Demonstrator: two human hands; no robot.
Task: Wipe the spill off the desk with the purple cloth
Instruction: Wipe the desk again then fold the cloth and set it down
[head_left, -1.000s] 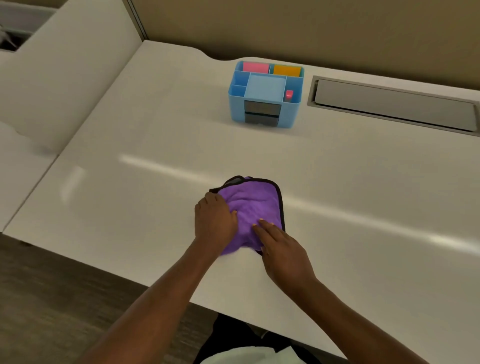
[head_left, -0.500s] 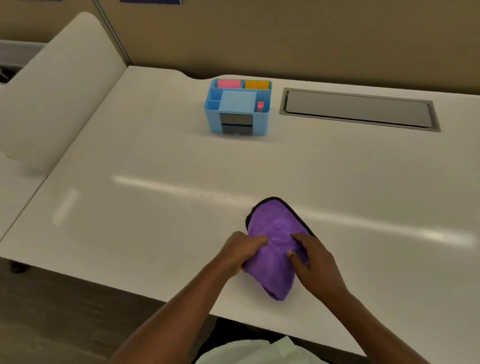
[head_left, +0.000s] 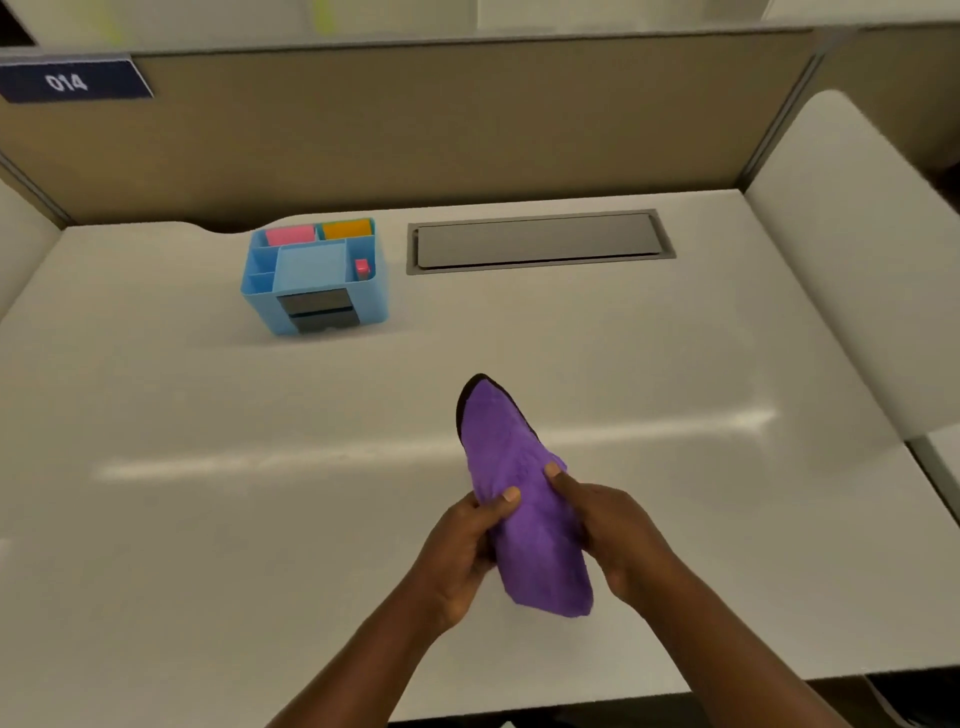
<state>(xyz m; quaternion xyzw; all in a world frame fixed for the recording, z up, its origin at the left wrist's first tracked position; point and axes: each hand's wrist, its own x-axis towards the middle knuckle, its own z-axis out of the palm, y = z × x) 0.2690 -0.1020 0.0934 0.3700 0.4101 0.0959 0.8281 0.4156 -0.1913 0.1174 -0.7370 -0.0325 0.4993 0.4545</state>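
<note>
The purple cloth (head_left: 519, 483), edged in black, is bunched into a long fold and held above the white desk (head_left: 208, 493), near its front middle. My left hand (head_left: 460, 556) pinches the cloth's left side with thumb on top. My right hand (head_left: 618, 535) grips its right side. The cloth's far tip points away from me and its lower end hangs between my hands. No spill shows on the desk surface.
A blue desk organizer (head_left: 316, 275) with pink and orange pads stands at the back left. A grey cable hatch (head_left: 537, 241) is set into the desk at the back. A tan partition (head_left: 415, 124) closes the rear; white dividers flank both sides.
The cloth has gone from lying flat under both hands to being gathered and lifted off the desk between them. The head view has tilted up and shifted right.
</note>
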